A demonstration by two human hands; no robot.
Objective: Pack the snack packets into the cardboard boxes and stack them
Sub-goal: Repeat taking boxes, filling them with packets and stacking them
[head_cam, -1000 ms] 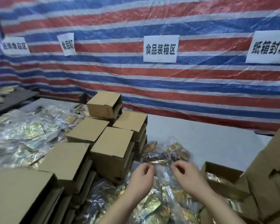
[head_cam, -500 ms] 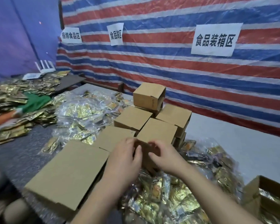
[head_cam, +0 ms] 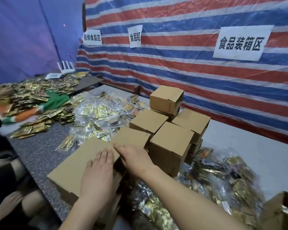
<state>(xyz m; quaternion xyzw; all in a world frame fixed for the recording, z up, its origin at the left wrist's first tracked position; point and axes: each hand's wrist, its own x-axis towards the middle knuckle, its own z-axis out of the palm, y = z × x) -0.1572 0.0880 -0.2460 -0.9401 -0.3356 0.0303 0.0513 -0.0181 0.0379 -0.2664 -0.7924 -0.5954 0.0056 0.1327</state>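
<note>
Both bare forearms reach forward from the lower edge. The left hand lies palm down, fingers straight and close together. The right hand angles leftward just beside it, palm down, fingers extended and relaxed.

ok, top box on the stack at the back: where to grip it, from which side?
Take the topmost box across its two opposite side walls, coming down from above. It sits alone on the stack, slightly skewed, upper sides exposed. The stack blocks a low approach, probably.

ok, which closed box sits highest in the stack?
The lone cardboard box at the back, nearest the striped tarp; it rests on other boxes, alone above their tops.
</note>
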